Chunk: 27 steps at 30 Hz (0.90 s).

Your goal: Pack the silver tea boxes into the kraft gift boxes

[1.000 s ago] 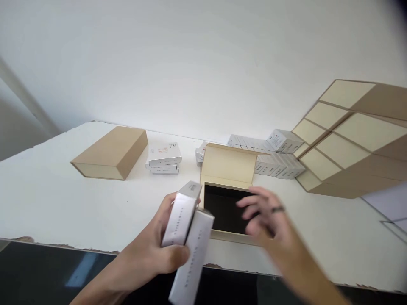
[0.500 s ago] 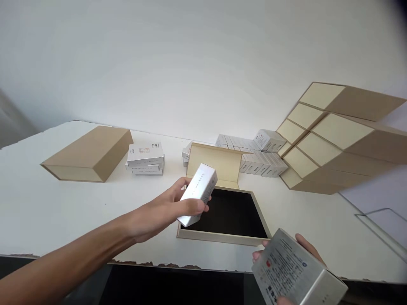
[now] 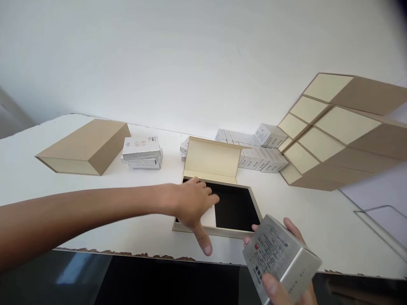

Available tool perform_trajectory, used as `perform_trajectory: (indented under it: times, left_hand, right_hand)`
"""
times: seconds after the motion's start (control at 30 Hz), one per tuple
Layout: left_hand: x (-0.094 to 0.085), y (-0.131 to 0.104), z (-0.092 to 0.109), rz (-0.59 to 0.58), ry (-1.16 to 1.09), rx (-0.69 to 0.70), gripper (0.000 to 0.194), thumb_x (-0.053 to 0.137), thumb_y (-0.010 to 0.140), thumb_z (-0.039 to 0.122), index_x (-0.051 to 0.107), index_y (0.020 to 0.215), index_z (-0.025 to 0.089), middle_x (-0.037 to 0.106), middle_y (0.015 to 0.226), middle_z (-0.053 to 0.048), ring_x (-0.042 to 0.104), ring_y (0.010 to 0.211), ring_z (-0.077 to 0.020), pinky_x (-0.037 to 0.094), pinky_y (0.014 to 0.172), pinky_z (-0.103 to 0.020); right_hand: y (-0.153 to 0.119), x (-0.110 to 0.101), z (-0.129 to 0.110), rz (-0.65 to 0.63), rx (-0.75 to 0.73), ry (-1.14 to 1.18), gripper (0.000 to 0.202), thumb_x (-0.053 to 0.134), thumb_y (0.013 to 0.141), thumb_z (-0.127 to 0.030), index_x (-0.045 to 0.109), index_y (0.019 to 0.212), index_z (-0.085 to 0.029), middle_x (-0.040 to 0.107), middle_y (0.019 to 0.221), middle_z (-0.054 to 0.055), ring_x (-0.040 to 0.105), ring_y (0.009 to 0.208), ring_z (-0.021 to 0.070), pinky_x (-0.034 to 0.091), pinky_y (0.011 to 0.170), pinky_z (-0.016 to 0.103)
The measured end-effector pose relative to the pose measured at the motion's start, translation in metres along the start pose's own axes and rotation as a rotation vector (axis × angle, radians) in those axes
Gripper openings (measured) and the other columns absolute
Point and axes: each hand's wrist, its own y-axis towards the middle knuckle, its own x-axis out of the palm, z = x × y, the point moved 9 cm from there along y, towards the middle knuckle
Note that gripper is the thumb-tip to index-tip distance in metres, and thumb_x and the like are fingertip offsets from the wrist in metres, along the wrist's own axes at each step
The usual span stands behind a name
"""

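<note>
My left hand (image 3: 195,203) is spread over the left side of an open beige gift box (image 3: 210,230) with a black inside. Under its palm a small white carton (image 3: 209,217) lies in that box, mostly covered by the hand. The thumb sticks out past the near rim and the fingers are apart. My right hand (image 3: 276,288) grips a silver printed carton (image 3: 276,254) by its sides, just off the near right corner of the gift box. The gift box's lid (image 3: 212,160) stands raised at the back.
A closed beige box (image 3: 84,146) lies at the left, beside a small stack of white cartons (image 3: 142,148). Rows of white cartons (image 3: 260,160) sit behind the lid. Stacked beige boxes (image 3: 337,135) stand at the right, near a wire frame (image 3: 378,212). The table's front edge is chipped.
My left hand has lowered its white carton into the left side of the gift box and let go, fingers spreading. The right hand still holds the silver carton, slightly further left.
</note>
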Motion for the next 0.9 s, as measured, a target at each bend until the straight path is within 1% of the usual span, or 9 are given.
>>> perform_trajectory:
  times: [0.1,0.17,0.3,0.43,0.53,0.6,0.63,0.73,0.9]
  left_hand:
    - [0.022,0.011,0.002,-0.090,0.069,-0.051,0.091,0.076,0.064,0.064,0.052,0.137,0.017,0.064,0.123,-0.023,0.058,0.112,-0.0422,0.034,0.104,-0.057]
    - [0.025,0.011,0.006,-0.046,0.041,-0.047,0.087,0.070,0.071,0.067,0.050,0.140,0.018,0.061,0.128,-0.023,0.058,0.115,-0.0425,0.033,0.105,-0.058]
    - [0.019,-0.015,0.004,0.175,-0.044,-0.071,0.097,0.073,0.076,0.057,0.025,0.154,0.024,0.024,0.159,-0.021,0.022,0.146,-0.0435,0.022,0.113,-0.063]
    - [0.021,-0.069,-0.013,0.493,-0.243,-0.156,0.070,0.065,0.083,0.060,0.046,0.141,0.026,0.036,0.156,-0.011,0.019,0.149,-0.0342,0.023,0.119,-0.055]
    - [0.047,-0.103,-0.038,0.585,-0.499,-0.321,0.080,0.065,0.076,0.070,0.040,0.140,0.030,0.032,0.156,-0.010,0.023,0.146,-0.0372,0.029,0.117,-0.058]
    - [0.070,-0.113,-0.052,0.542,-0.644,-0.438,0.100,0.071,0.067,0.073,0.027,0.146,0.029,0.028,0.157,-0.015,0.024,0.144,-0.0426,0.031,0.114,-0.063]
    - [0.078,-0.116,-0.057,0.525,-0.687,-0.470,0.108,0.074,0.064,0.073,0.022,0.147,0.028,0.026,0.157,-0.017,0.025,0.143,-0.0447,0.032,0.112,-0.065]
    - [0.082,-0.115,-0.065,0.524,-0.687,-0.473,0.108,0.076,0.066,0.068,0.016,0.146,0.029,0.026,0.156,-0.019,0.028,0.142,-0.0448,0.034,0.111,-0.065]
    - [0.070,-0.104,-0.074,0.491,-0.652,-0.384,0.097,0.077,0.071,0.054,0.018,0.143,0.028,0.033,0.153,-0.017,0.035,0.140,-0.0388,0.037,0.111,-0.058]
  right_hand:
    - [0.010,0.005,-0.005,-0.026,0.043,0.161,0.082,0.052,0.089,-0.057,0.003,0.153,-0.039,0.047,0.143,0.016,0.062,0.115,0.0348,0.054,0.092,0.056]
    - [0.016,0.006,-0.013,-0.083,0.042,0.208,0.084,0.056,0.085,-0.062,0.011,0.151,-0.037,0.045,0.145,0.016,0.060,0.117,0.0346,0.053,0.093,0.054]
    - [0.035,0.006,-0.034,-0.206,0.010,0.130,0.086,0.067,0.079,-0.063,0.019,0.145,-0.037,0.043,0.148,0.014,0.057,0.121,0.0317,0.051,0.097,0.050]
    - [0.072,0.021,-0.063,-0.268,-0.171,-0.260,0.088,0.074,0.077,-0.054,0.023,0.147,-0.038,0.038,0.152,0.010,0.046,0.133,0.0317,0.045,0.104,0.048]
    - [0.090,0.071,-0.065,-0.581,-0.242,-0.625,0.074,0.065,0.084,-0.058,0.032,0.149,-0.042,0.031,0.158,0.003,0.029,0.144,0.0332,0.035,0.112,0.051]
    - [0.089,0.099,-0.051,-0.837,-0.158,-0.774,0.072,0.053,0.090,-0.062,0.025,0.153,-0.044,0.022,0.162,0.000,0.017,0.148,0.0358,0.028,0.114,0.057]
    - [0.089,0.105,-0.045,-0.895,-0.103,-0.808,0.075,0.050,0.091,-0.063,0.017,0.156,-0.043,0.015,0.164,-0.002,0.012,0.149,0.0369,0.027,0.114,0.059]
    - [0.090,0.106,-0.043,-0.857,-0.037,-0.813,0.090,0.055,0.086,-0.067,0.003,0.157,-0.042,0.004,0.166,-0.002,0.016,0.149,0.0382,0.031,0.114,0.056]
    - [0.088,0.081,-0.031,-0.711,0.050,-0.853,0.104,0.059,0.077,-0.076,0.002,0.157,-0.043,0.012,0.165,0.002,0.038,0.139,0.0382,0.046,0.103,0.051]
